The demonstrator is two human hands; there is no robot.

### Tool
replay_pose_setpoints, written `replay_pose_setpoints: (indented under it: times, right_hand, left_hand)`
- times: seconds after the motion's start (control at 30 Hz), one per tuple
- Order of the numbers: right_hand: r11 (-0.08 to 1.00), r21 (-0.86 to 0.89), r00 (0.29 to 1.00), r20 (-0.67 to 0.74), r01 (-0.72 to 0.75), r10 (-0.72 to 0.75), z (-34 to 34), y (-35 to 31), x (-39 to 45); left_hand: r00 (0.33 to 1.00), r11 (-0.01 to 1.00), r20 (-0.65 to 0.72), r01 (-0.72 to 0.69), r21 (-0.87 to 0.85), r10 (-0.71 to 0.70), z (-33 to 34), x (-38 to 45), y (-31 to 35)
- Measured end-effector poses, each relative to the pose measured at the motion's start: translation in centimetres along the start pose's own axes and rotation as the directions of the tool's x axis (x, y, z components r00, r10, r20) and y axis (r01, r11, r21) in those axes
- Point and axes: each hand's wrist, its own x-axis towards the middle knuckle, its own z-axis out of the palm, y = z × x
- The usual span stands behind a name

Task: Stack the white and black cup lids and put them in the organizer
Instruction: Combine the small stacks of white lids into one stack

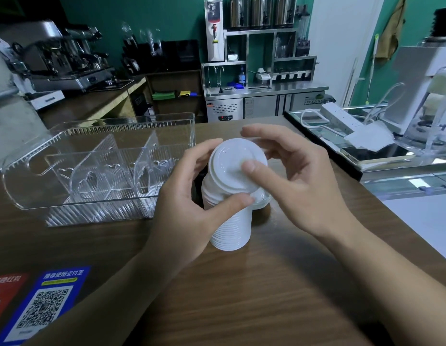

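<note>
1. Lids [230, 221], white, stand stacked on the table [266, 283] at frame centre.
2. Left hand [192, 196] grips the stack's upper part.
3. Right hand [291, 176] pinches the tilted top lid [235, 166].
4. Organizer [99, 166] sits at centre left.

Blue QR sticker [44, 305] & red sticker [4, 293] on wood counter [266, 295], near-left corner. Espresso machine [67, 56] far left. White power strip [341, 118] + phone [376, 154] on glass case at right.
</note>
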Motion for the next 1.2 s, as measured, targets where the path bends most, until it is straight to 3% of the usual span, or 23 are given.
replay_pose_setpoints:
  times: [0.17,0.4,0.67,0.83,1.2]
  right_hand:
    - [0.994,-0.081,0.990,0.123,0.078,-0.068,0.2,-0.5,-0.4]
    - [0.998,-0.041,0.991,0.127,0.046,-0.040,0.5,-0.2,-0.7]
    - [0.992,-0.125,0.998,0.063,0.008,0.000,0.7,0.2,-0.7]
    - [0.979,-0.203,0.996,0.091,0.001,0.017,1.0,0.5,-0.8]
    - [0.969,-0.245,0.982,0.187,0.025,0.022,1.2,0.7,-0.7]
  left_hand:
    - [0.996,0.997,-0.079,-0.044,0.069,0.050,-0.1,0.0,0.0]
    - [0.994,0.993,-0.084,-0.058,0.102,0.067,-0.1,0.0,-0.5]
    - [0.989,0.991,0.058,0.134,0.012,-0.134,0.5,-0.5,-1.2]
    - [0.972,0.975,0.075,0.221,0.010,-0.221,0.8,-0.8,-1.6]
    - [0.953,0.955,0.079,0.294,-0.033,-0.291,1.2,-0.9,-1.7]
